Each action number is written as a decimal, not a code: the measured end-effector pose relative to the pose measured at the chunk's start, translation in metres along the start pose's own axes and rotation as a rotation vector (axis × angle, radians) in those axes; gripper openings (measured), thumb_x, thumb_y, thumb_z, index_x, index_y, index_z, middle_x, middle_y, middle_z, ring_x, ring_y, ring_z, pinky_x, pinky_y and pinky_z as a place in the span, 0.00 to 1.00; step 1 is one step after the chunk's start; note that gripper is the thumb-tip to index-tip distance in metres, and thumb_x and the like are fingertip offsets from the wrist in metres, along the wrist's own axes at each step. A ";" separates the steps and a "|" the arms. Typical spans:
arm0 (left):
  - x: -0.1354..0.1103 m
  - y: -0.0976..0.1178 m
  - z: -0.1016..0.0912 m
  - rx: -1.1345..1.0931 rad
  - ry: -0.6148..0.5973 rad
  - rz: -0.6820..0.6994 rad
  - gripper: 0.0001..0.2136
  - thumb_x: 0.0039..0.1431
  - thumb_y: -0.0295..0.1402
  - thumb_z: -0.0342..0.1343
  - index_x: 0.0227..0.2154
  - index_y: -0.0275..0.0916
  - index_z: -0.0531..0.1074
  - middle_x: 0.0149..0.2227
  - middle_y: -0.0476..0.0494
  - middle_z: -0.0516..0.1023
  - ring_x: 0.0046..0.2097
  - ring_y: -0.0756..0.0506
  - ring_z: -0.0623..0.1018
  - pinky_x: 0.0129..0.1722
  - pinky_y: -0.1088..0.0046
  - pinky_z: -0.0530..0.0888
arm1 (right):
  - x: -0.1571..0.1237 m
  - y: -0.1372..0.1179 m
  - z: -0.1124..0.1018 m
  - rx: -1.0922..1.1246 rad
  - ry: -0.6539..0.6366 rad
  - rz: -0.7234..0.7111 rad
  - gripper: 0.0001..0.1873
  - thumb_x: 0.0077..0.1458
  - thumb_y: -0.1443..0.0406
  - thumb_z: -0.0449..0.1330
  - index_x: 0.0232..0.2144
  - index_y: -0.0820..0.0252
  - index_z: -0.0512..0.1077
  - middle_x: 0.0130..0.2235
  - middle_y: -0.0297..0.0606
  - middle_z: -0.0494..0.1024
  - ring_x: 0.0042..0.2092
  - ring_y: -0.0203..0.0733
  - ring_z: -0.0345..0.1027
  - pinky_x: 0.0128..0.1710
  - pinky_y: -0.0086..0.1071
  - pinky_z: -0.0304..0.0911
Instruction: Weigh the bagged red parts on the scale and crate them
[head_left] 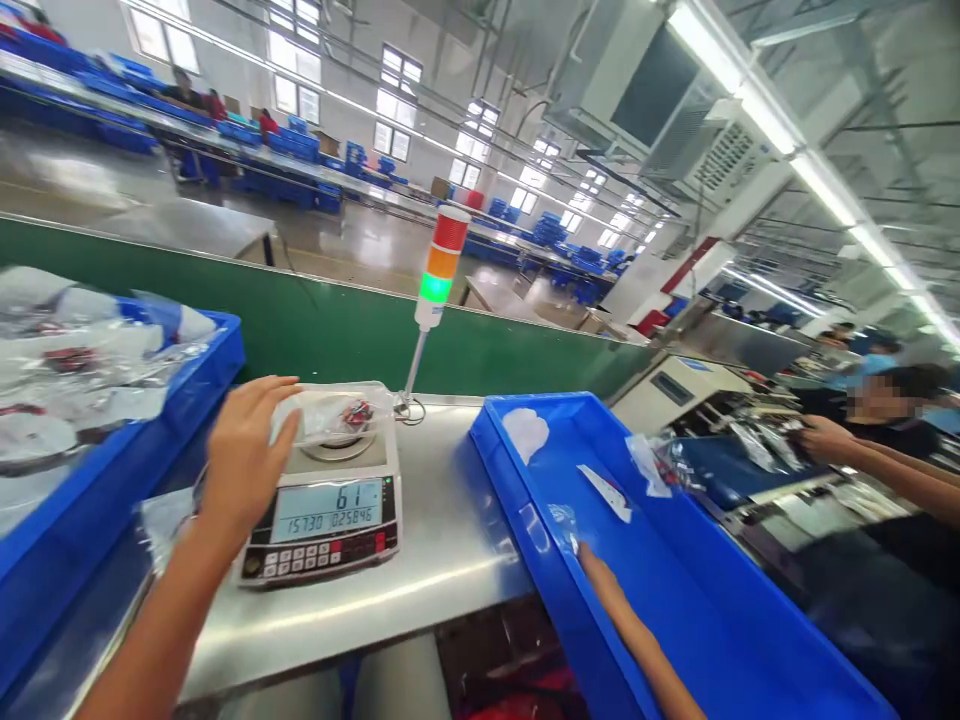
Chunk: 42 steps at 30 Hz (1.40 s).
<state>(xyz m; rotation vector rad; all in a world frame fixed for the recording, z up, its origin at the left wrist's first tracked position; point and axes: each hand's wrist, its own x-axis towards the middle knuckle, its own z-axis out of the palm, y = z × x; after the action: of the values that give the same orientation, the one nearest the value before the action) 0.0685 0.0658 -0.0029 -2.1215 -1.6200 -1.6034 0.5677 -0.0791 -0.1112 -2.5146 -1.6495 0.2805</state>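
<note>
My left hand [241, 455] reaches over a digital scale [326, 515] on the steel table. Its fingers and thumb curl round the left edge of a clear plastic bag [341, 412] with small red and dark parts, which lies on the scale's pan. The display reads 61. My right hand [589, 562] stretches into a blue bin [720, 640] on the right. Its narrow tip touches a small clear bag [562, 520] on the bin floor, and the fingers do not show. More small bags [609, 492] lie further in.
A blue bin [112, 470] heaped with filled plastic bags stands at the left. A signal tower [439, 265] lit green rises behind the scale, in front of a green belt [337, 330]. Another person's hand [825, 438] works at a machine on the right.
</note>
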 end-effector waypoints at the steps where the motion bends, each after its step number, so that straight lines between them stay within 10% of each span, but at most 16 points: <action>1: 0.005 0.003 0.006 -0.004 -0.059 0.022 0.13 0.68 0.40 0.48 0.45 0.43 0.75 0.52 0.40 0.80 0.58 0.36 0.76 0.63 0.51 0.71 | 0.003 0.004 0.001 0.014 -0.014 -0.017 0.15 0.47 0.60 0.55 0.33 0.54 0.80 0.34 0.43 0.85 0.40 0.56 0.81 0.41 0.42 0.73; 4: 0.017 0.005 0.024 -0.009 -0.300 0.013 0.12 0.67 0.38 0.49 0.43 0.40 0.76 0.50 0.39 0.81 0.57 0.37 0.75 0.61 0.54 0.72 | 0.014 0.027 -0.011 0.030 0.038 -0.054 0.14 0.47 0.54 0.53 0.26 0.52 0.77 0.33 0.46 0.85 0.40 0.61 0.80 0.41 0.46 0.73; 9: 0.028 -0.004 0.063 0.006 -0.460 -0.187 0.12 0.63 0.36 0.55 0.45 0.38 0.76 0.50 0.37 0.81 0.56 0.36 0.78 0.57 0.57 0.75 | 0.007 0.038 -0.061 -0.033 0.526 -0.130 0.23 0.55 0.48 0.48 0.30 0.54 0.76 0.36 0.54 0.81 0.38 0.63 0.71 0.42 0.55 0.69; 16: 0.035 -0.003 0.096 -0.030 -0.296 -0.338 0.08 0.53 0.27 0.59 0.38 0.40 0.76 0.35 0.44 0.83 0.40 0.39 0.83 0.44 0.64 0.78 | -0.010 -0.124 -0.094 0.311 0.812 -0.397 0.21 0.65 0.48 0.53 0.37 0.55 0.77 0.35 0.44 0.76 0.39 0.54 0.65 0.43 0.47 0.64; 19: 0.041 0.007 0.061 -0.077 -0.063 -0.365 0.10 0.59 0.30 0.56 0.44 0.40 0.74 0.40 0.43 0.83 0.44 0.42 0.82 0.49 0.64 0.79 | 0.009 -0.206 -0.080 0.444 0.747 -0.592 0.15 0.68 0.57 0.53 0.42 0.54 0.78 0.40 0.43 0.77 0.43 0.52 0.65 0.44 0.46 0.65; 24: 0.056 0.006 -0.061 -0.099 0.579 -0.172 0.12 0.60 0.41 0.61 0.41 0.40 0.76 0.41 0.46 0.81 0.44 0.42 0.82 0.49 0.57 0.79 | 0.044 -0.315 -0.053 0.379 0.587 -0.803 0.20 0.66 0.72 0.49 0.45 0.56 0.79 0.47 0.46 0.78 0.48 0.52 0.64 0.47 0.45 0.67; 27: 0.055 -0.017 -0.130 0.271 0.537 -0.156 0.18 0.70 0.44 0.52 0.50 0.35 0.74 0.48 0.44 0.80 0.56 0.39 0.78 0.48 0.48 0.71 | 0.050 -0.352 -0.041 0.249 0.478 -0.908 0.24 0.63 0.77 0.46 0.47 0.57 0.79 0.49 0.47 0.78 0.49 0.52 0.64 0.49 0.45 0.68; 30: 0.045 -0.053 -0.165 0.477 0.378 -0.196 0.22 0.71 0.47 0.47 0.50 0.31 0.73 0.50 0.39 0.78 0.65 0.31 0.69 0.45 0.44 0.65 | 0.051 -0.350 -0.036 0.217 0.418 -1.043 0.28 0.62 0.78 0.45 0.52 0.55 0.77 0.55 0.44 0.78 0.50 0.51 0.65 0.51 0.45 0.68; 33: 0.034 -0.077 -0.161 0.464 0.327 -0.229 0.19 0.66 0.50 0.49 0.42 0.41 0.77 0.49 0.42 0.80 0.66 0.28 0.68 0.56 0.37 0.67 | 0.061 -0.308 -0.047 0.328 0.446 -1.007 0.26 0.63 0.75 0.46 0.54 0.54 0.77 0.57 0.43 0.78 0.52 0.51 0.66 0.54 0.48 0.68; 38: 0.021 -0.049 -0.091 0.267 0.201 -0.163 0.16 0.66 0.45 0.49 0.41 0.43 0.77 0.50 0.41 0.81 0.59 0.32 0.75 0.64 0.42 0.68 | 0.089 -0.202 -0.076 0.544 0.474 -0.640 0.20 0.63 0.58 0.53 0.50 0.56 0.79 0.51 0.45 0.81 0.48 0.50 0.72 0.46 0.47 0.73; 42: -0.005 0.012 -0.021 0.037 0.030 -0.097 0.14 0.71 0.41 0.47 0.43 0.41 0.77 0.51 0.42 0.81 0.54 0.39 0.79 0.61 0.55 0.74 | 0.075 -0.169 -0.040 0.679 0.249 -0.400 0.28 0.62 0.47 0.53 0.52 0.59 0.77 0.48 0.48 0.82 0.42 0.50 0.78 0.43 0.47 0.75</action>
<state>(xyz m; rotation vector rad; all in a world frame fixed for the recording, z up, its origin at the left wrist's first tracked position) 0.0632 0.0455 0.0097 -2.0214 -1.7538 -1.6097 0.4550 0.0574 -0.0449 -1.6246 -1.5657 0.3827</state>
